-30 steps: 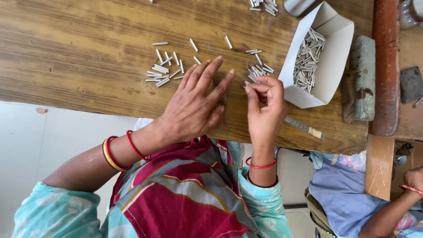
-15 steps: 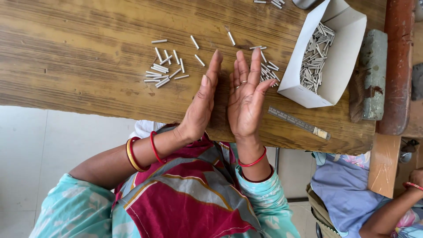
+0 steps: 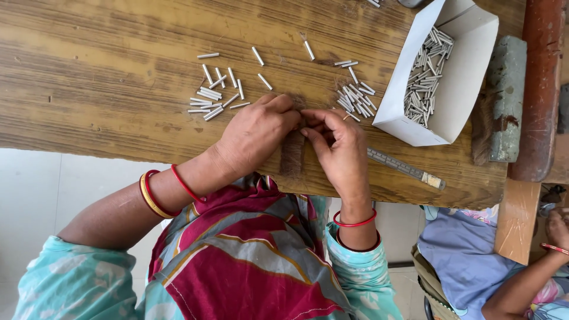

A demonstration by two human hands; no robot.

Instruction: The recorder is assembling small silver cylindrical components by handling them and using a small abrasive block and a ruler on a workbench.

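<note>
- Brown fibrous tuft (image 3: 291,155) lies at the near edge of the worn wooden table (image 3: 106,71), directly between the two hands. Step?
- Looks like gathering or pinching the tuft's top end. Left hand (image 3: 258,133) and right hand (image 3: 339,148) are together, fingertips meeting on that end and closed on it. Can't tell if a stick is pinched in there too.
- Next move calls for?
- My guess: a firm pinch so the fibres don't splay, and an easy reach to the short white sticks (image 3: 208,95) just beyond the knuckles.
- Counts?
- One tuft and two hands. White sticks: a loose scatter of around twenty ahead of the left hand, a tighter heap (image 3: 357,98) ahead of the right hand, overlapping, no exact count. One open white cardboard box (image 3: 468,53) on the right, with a pile of the same sticks inside, too many to count.
- Other stuff?
- One thin metal ruler (image 3: 406,169) just right of the right hand, and one grey-green block (image 3: 507,98) past the box. Left wrist has yellow bangles and a red one; the right wrist has one red bangle. Another person's hand (image 3: 557,228) is at the lower right, well apart.
</note>
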